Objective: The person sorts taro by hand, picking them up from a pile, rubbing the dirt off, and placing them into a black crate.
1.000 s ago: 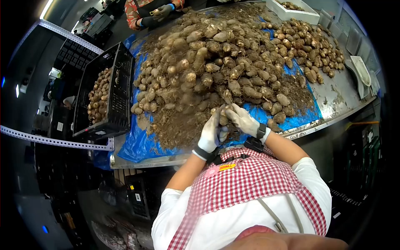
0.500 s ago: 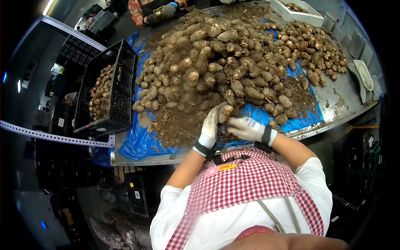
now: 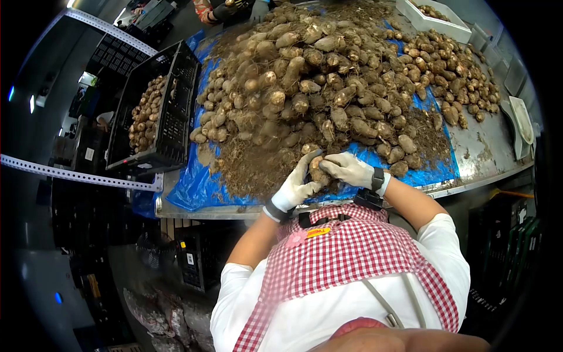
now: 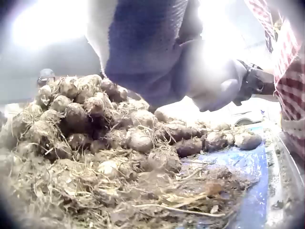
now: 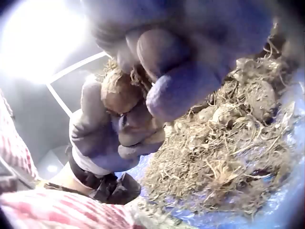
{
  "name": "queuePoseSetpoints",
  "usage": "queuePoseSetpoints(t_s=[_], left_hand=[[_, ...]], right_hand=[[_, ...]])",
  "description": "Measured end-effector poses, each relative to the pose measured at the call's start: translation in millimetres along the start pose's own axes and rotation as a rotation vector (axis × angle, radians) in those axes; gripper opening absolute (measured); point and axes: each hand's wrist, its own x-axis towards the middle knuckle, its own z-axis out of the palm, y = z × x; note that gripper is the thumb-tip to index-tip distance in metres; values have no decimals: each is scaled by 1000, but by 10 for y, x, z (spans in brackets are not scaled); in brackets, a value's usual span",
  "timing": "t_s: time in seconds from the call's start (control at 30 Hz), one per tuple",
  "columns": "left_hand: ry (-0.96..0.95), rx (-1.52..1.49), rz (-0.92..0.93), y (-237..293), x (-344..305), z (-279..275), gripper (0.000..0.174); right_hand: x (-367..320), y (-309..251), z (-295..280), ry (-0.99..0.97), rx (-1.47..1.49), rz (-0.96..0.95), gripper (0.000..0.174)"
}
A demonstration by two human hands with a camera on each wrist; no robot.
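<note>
My gloved left hand holds a brown taro at the near edge of the heap, its fingers and thumb curled round it. From the right, my gloved right hand has its fingertips on the same taro. In the right wrist view the taro shows fibrous roots, and the right thumb and fingers pinch close at its side. Beyond both hands rises a big heap of rooty taros. Loose root trimmings lie beside the left hand. The left wrist view shows mostly the back of the glove.
A blue plastic sheet covers part of the metal table. At left stands a black crate of taros. Cleaner taros are piled at right, near a white box and a scale. Another person's gloved hand works opposite.
Half a second ago my right hand was blurred and a little apart from the taro; now its fingers are back on it. My left hand has kept hold of the taro. The head view has shifted slightly.
</note>
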Motion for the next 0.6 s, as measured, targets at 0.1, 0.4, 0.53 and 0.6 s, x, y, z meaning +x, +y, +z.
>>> queuePoseSetpoints(t_s=[0.1,0.4,0.53,0.6], left_hand=[[-29,-277,-115,99,-46,63,85],[308,298,-33,-52,38,13,69],[208,354,-203,131,15,139,74],[215,724,-178,169,53,247,71]], right_hand=[[8,26,87,1,11,-174,16],[-249,218,64,-54,-364,-142,28],[-176,78,-41,77,-374,-96,46],[-31,-4,68,20,-389,-17,43]])
